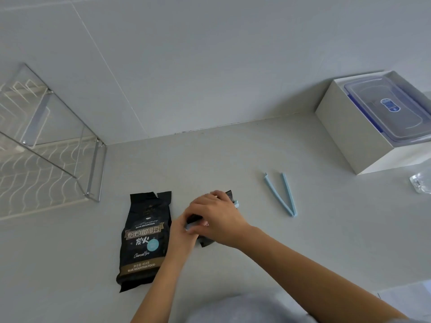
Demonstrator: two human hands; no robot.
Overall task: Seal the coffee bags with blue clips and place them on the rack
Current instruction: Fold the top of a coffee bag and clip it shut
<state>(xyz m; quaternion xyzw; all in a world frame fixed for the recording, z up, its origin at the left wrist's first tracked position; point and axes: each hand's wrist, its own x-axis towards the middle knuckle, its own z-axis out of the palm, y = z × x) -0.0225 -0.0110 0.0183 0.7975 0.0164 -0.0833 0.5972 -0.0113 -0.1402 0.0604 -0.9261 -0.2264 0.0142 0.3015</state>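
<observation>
A black coffee bag (143,238) lies flat on the counter, its torn top unclipped. Just right of it a second black coffee bag (206,243) is mostly hidden under my hands. My right hand (217,219) presses down on its top, where a blue clip (236,203) sticks out at the far end. My left hand (180,236) pinches the clip's near end against the bag. Another blue clip (281,194) lies open in a V on the counter to the right. The wire rack (46,145) stands at the left against the wall.
A white box (363,134) holding a clear container with a blue-trimmed lid (391,110) sits at the back right. A small clear object (421,183) lies at the right edge. The grey counter (233,159) meets the wall behind.
</observation>
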